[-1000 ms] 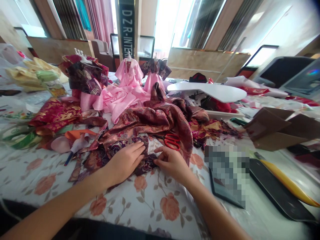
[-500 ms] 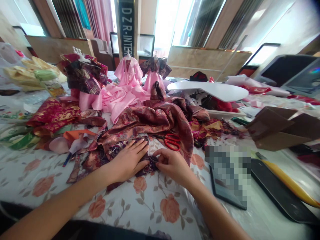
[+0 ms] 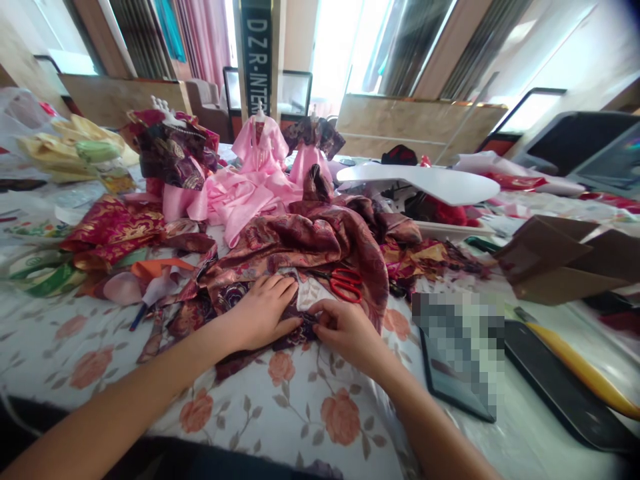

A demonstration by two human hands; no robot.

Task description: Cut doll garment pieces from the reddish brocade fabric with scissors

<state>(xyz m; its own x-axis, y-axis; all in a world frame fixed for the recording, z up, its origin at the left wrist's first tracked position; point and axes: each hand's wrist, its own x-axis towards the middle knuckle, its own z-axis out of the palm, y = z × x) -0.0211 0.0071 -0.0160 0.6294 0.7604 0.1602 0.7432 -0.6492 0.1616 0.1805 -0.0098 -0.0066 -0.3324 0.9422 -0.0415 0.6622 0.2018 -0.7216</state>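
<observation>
A dark purple patterned fabric piece lies on the flowered tablecloth in front of me. My left hand rests flat across it, palm down, with the fingers stretched out. At its right edge, the thumb and fingertips of my right hand pinch the cloth. A whitish patch shows between the two hands. Just beyond my right hand lie scissors with red handles, on a copper-red brocade cloth heaped in folds. Part of the purple piece is hidden under my left hand.
Dressed doll-size forms stand behind, one in a pink gown. Left are a magenta-gold cloth and a green tape roll. Right are a tablet, partly pixelated, a black case and an open cardboard box.
The whole view has shifted slightly. My left hand's fingers have drawn a little closer together on the purple fabric, while the right hand keeps its pinch at the edge.
</observation>
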